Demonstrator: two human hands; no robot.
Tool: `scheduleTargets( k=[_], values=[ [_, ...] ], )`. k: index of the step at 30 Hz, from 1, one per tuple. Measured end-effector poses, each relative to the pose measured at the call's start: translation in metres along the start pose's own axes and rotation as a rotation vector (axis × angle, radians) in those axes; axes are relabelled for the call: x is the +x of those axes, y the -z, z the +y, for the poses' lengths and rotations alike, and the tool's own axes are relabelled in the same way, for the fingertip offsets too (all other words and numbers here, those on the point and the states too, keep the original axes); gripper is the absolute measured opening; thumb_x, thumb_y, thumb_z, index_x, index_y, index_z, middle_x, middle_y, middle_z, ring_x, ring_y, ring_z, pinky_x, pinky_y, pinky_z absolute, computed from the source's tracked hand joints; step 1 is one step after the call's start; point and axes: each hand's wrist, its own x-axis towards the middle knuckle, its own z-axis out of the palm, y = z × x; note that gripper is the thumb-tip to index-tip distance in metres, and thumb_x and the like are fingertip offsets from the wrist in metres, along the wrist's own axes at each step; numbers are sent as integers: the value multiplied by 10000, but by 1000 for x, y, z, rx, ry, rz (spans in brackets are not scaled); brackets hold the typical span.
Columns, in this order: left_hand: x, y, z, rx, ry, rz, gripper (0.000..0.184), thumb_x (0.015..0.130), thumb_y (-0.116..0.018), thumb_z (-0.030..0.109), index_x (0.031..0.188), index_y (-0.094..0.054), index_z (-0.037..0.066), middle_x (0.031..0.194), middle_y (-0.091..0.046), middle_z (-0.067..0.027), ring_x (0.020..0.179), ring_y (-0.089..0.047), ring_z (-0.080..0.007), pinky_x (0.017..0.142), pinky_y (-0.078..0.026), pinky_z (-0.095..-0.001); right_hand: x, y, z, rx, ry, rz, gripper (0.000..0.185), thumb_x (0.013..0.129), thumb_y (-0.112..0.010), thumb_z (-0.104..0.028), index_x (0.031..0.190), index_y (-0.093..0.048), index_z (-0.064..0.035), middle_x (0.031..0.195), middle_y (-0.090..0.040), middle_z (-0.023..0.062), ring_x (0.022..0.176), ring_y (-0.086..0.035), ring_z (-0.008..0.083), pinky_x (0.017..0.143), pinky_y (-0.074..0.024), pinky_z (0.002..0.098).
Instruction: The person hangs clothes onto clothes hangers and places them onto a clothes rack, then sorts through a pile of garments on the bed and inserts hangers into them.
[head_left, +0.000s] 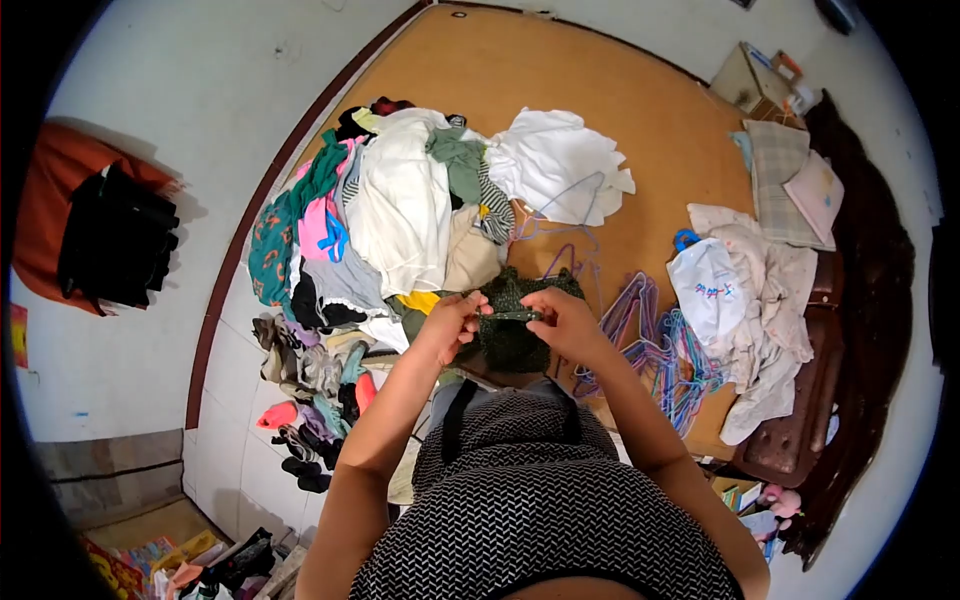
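A dark green knitted garment [515, 345] lies at the near edge of the bed, right in front of my body. My left hand [460, 322] pinches the left end of a narrow dark strip along the garment's upper part. On the other side, my right hand [552, 320] has its fingers closed on the strip's right end. The strip is stretched level between both hands. Just beyond the garment is a purple hanger [562, 262]. To the left, a large heap of clothes [400, 200] touches the garment's side.
A white garment [555, 165] lies farther back on the bed [480, 60]. Many coloured hangers [665, 350] are bunched at the right, beside pale bedding [775, 310] and a white bag [708, 290]. Shoes and socks [320, 400] cover floor tiles at the left.
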Motion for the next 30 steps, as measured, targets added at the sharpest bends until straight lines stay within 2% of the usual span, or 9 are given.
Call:
scheduleTargets(
  k=[2,3,4,6,7,11,13,19,30],
  values=[
    [-8,-6,-6,501,-233,23,152,911,-532,189,882,-596,53,701,-549,20,494,-392,-42,421,-278,-169,2,-1,-6,-37,9,-10,262,748,-631,-2,1002,-610,-60,844,-541,79,676,-545,211,631,-448,302],
    [-6,-6,-10,605,-387,-26,104,859,-566,132,869,-618,43,717,-585,-20,532,-509,-127,471,-396,-243,4,-4,-8,-56,111,37,268,744,-625,8,1003,-612,-60,852,-543,77,697,-551,218,649,-449,298],
    [-6,-6,-15,608,-386,-29,104,859,-566,132,869,-618,43,717,-585,-20,532,-509,-127,471,-396,-243,6,-6,-9,-76,214,83,275,740,-618,18,1003,-614,-61,859,-546,75,719,-557,225,666,-450,295],
    [-13,-12,-19,1472,-1093,206,88,774,-581,66,844,-628,39,757,-601,-73,574,-568,-260,563,-469,-354,14,-13,-5,-111,305,119,284,735,-612,24,1005,-615,-63,871,-552,76,734,-560,232,680,-453,295],
    [-25,-23,-15,1508,-1030,226,137,696,-586,34,825,-632,40,814,-587,-109,701,-585,-338,657,-483,-409,18,-17,-2,-148,396,150,293,730,-606,30,1007,-617,-65,882,-559,76,749,-564,239,694,-457,296],
    [-39,-29,-4,1591,-1116,224,139,674,-605,37,812,-622,34,863,-590,-105,780,-600,-328,682,-482,-410,28,-23,3,67,353,139,246,754,-598,18,993,-613,-40,880,-586,56,761,-585,198,704,-468,287],
    [-39,-26,0,1559,-1320,150,190,666,-628,8,850,-595,39,844,-583,-106,774,-590,-324,676,-477,-398,28,-20,3,416,-8,-49,183,794,-593,-4,976,-612,-14,882,-603,29,740,-580,138,681,-481,270],
    [-40,-23,-10,1233,-1380,75,344,664,-631,-52,985,-539,31,829,-564,-104,808,-577,-304,682,-474,-381,33,-21,30,826,-195,-101,150,834,-614,-72,969,-624,-7,846,-617,25,661,-549,91,605,-482,227],
    [-22,-20,-17,1145,-1260,293,144,723,-621,-19,862,-620,22,833,-605,-151,734,-612,-335,647,-496,-384,23,-33,15,444,-146,-62,325,825,-670,-184,1068,-612,24,891,-648,65,747,-605,125,680,-492,254]
  ],
)
